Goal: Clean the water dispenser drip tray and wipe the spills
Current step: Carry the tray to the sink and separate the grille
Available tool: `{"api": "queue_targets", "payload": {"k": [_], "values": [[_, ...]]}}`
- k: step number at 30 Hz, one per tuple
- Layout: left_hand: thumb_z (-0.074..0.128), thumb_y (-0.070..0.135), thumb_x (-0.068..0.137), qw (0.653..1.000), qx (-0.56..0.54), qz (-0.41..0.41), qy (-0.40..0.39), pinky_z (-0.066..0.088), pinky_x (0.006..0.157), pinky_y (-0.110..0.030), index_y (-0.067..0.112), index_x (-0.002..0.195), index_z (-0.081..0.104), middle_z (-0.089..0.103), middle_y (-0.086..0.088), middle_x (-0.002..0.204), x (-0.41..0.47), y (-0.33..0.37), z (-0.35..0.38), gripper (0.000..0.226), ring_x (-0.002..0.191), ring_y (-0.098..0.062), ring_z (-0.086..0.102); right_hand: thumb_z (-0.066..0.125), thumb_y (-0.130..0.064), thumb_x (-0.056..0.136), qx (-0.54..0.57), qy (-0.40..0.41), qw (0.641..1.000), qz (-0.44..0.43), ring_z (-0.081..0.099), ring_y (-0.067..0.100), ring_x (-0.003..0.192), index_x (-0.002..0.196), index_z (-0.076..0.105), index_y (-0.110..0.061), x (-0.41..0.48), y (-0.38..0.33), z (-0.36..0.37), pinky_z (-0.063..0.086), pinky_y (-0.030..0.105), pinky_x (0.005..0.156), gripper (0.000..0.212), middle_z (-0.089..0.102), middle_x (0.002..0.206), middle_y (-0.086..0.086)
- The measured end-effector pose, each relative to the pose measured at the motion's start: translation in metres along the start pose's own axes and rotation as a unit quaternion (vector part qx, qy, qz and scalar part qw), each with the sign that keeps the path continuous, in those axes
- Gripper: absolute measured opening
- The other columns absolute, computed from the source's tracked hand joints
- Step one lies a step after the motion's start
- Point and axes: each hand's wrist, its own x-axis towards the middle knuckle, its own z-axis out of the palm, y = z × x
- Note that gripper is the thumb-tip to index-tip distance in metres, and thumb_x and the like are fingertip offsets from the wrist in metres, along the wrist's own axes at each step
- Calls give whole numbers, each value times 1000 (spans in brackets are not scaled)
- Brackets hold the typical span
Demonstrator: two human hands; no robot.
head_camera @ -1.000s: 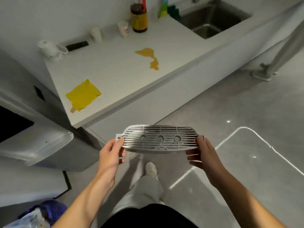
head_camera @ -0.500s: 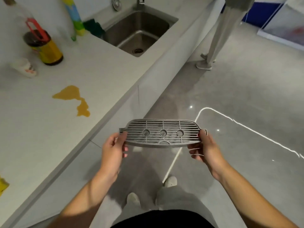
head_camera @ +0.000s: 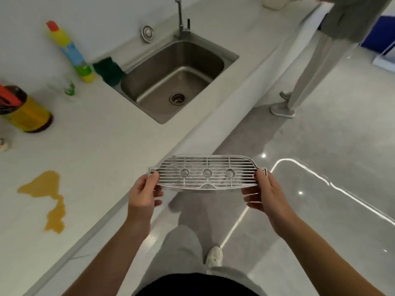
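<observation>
I hold a grey slotted drip tray (head_camera: 207, 173) level in front of me, over the floor just off the counter edge. My left hand (head_camera: 143, 194) grips its left end and my right hand (head_camera: 264, 194) grips its right end. An orange-yellow spill (head_camera: 46, 194) lies on the white counter (head_camera: 102, 159) to the left. The steel sink (head_camera: 175, 80) with its tap (head_camera: 181, 18) is set into the counter ahead of the tray.
A green sponge (head_camera: 109, 70) sits at the sink's left rim, beside a tall yellow-and-blue cleaner bottle (head_camera: 70, 51). A dark jar with a yellow label (head_camera: 23, 111) stands at the far left. Another person's legs (head_camera: 307, 67) stand on the floor beyond the sink.
I have walked along the counter towards the sink with the tray held in both hands. The dispenser and the yellow cloth have left the view; the sink is now close ahead.
</observation>
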Motion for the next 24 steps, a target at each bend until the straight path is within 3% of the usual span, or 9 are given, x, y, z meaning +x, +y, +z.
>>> {"api": "queue_targets", "payload": {"k": [4, 9, 12, 15, 19, 24], "values": [[64, 44, 97, 1000, -15, -6, 23, 51, 64, -32, 25, 102, 76, 72, 8, 77, 56, 23, 46, 23, 76, -14, 65, 36, -55, 106, -11, -19, 1000, -4, 72, 23, 74, 110, 64, -23, 82, -44, -7, 61, 36, 69, 43, 77, 92, 14], [67, 49, 90, 993, -86, -77, 21, 49, 72, -37, 21, 96, 76, 72, 3, 81, 144, 53, 99, 30, 81, -17, 64, 35, -56, 106, -26, -25, 999, -14, 74, 23, 72, 106, 66, -24, 182, -100, -3, 62, 33, 66, 45, 77, 90, 14], [61, 55, 86, 991, -108, -73, 17, 49, 79, -40, 23, 109, 74, 71, -1, 95, 187, 75, 124, 41, 93, -21, 63, 36, -59, 104, -39, -39, 998, -12, 76, 24, 75, 99, 70, -31, 234, -137, 1, 61, 31, 64, 45, 78, 91, 13], [55, 48, 100, 988, -131, -76, 16, 51, 83, -41, 26, 118, 71, 73, -7, 116, 226, 103, 149, 33, 110, -26, 66, 36, -62, 103, -60, -49, 997, -5, 77, 24, 78, 107, 69, -27, 286, -176, 6, 61, 30, 65, 49, 78, 93, 11], [48, 39, 106, 968, -234, -92, -5, 55, 95, -50, 18, 127, 69, 76, -13, 123, 269, 141, 171, 36, 115, -33, 71, 35, -62, 103, -86, -83, 993, 5, 78, 24, 81, 116, 65, -19, 348, -224, 20, 61, 31, 66, 54, 79, 92, 8], [43, 51, 105, 945, -320, -68, 12, 52, 102, -52, 13, 124, 74, 74, -19, 127, 327, 166, 200, 53, 117, -36, 71, 34, -59, 104, -113, -144, 983, -8, 77, 26, 84, 116, 62, -23, 434, -279, 46, 61, 32, 66, 47, 78, 95, 8]]}}
